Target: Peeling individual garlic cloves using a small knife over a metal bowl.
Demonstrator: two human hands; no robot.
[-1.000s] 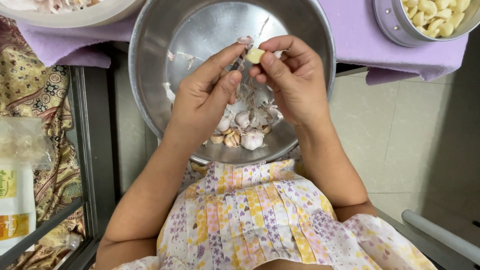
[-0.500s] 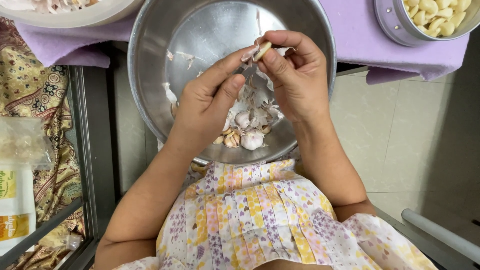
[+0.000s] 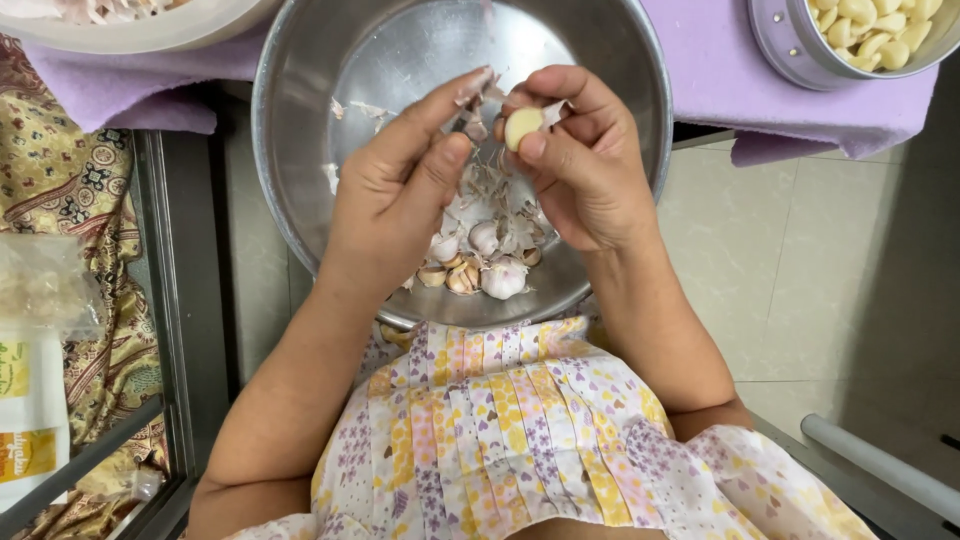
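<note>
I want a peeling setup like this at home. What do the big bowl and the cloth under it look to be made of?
The big bowl looks like brushed steel: grey, with soft reflections and a thin rolled rim. The cloth seems a soft woven or fleecy fabric, matte lilac, folding limply over the edge; the exact fibre cannot be told. The small container of peeled cloves also looks metallic.

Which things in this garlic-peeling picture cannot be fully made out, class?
- Head view: left hand covers a small tool; its kind is unclear.
- Peeled-clove container: cut by the top edge.
- White dish: contents cut off.
- Steel bowl: middle hidden behind right hand.
</note>
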